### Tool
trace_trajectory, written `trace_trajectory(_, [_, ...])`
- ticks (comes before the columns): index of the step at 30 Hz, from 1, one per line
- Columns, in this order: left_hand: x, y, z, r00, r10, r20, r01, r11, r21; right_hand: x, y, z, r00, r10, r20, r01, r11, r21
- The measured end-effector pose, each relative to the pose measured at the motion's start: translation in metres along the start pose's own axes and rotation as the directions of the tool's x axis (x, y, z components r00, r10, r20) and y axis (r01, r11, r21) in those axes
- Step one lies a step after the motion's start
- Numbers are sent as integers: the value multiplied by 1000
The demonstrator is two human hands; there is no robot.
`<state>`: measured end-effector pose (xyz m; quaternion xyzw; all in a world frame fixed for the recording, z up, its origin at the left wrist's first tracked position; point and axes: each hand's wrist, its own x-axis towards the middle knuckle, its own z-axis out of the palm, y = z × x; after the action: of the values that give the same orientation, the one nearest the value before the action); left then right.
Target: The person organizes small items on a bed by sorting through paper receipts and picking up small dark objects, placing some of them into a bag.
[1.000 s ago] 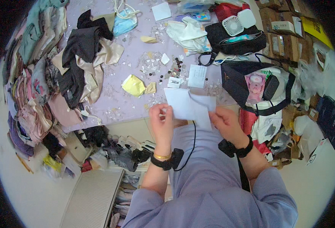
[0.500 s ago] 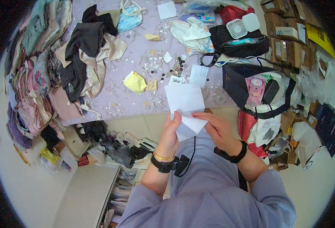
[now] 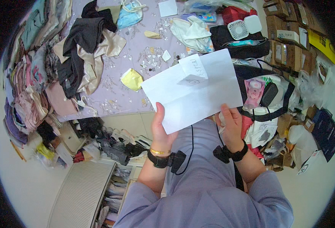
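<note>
- Nearest me, the left hand [image 3: 164, 129] grips the lower left of the sheet, thumb on top; its other fingers are mostly hidden underneath.
- My right hand [image 3: 231, 127] has its fingers curled around a small white piece [image 3: 221, 121], by the sheet's lower right edge; whether they pinch the sheet too, I cannot tell.
- The white sheet [image 3: 198, 100] is held up between the hands, tilted, above the lap and the table's near edge. I judge it light and thin, fairly flat but quick to bend, crease or tear; opposite edges are where I would hold it, with light pressure.
- Near its far edge stands a small flap [image 3: 193, 67] with handwriting; loose or attached, I cannot tell. It looks easily bent, so I would keep fingers off it.
- Beyond, a crumpled yellow wrapper [image 3: 131, 79] lies on the flowered tablecloth [image 3: 102, 99].
</note>
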<state>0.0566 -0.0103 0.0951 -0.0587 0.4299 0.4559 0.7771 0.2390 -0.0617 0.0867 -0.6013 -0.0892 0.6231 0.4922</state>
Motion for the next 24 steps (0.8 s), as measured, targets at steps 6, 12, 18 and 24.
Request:
trace_trajectory(6, [1, 1, 0, 999, 24, 48, -22, 999, -50, 3, 2, 1, 985, 166, -56, -165, 986, 25])
trace_trajectory(12, [-5, 7, -9, 996, 34, 77, -36, 999, 22, 12, 3, 1, 975, -206, -89, 169, 936, -309])
trace_trajectory(18, [-10, 12, -18, 991, 123, 57, -133, 963, 235, 15, -38, 8, 660, -704, 262, 451, 93, -888])
trace_trajectory(24, [-12, 9, -19, 996, 87, -13, -79, 950, 304, 23, -59, 36, 704, -521, 482, 625, 133, -769])
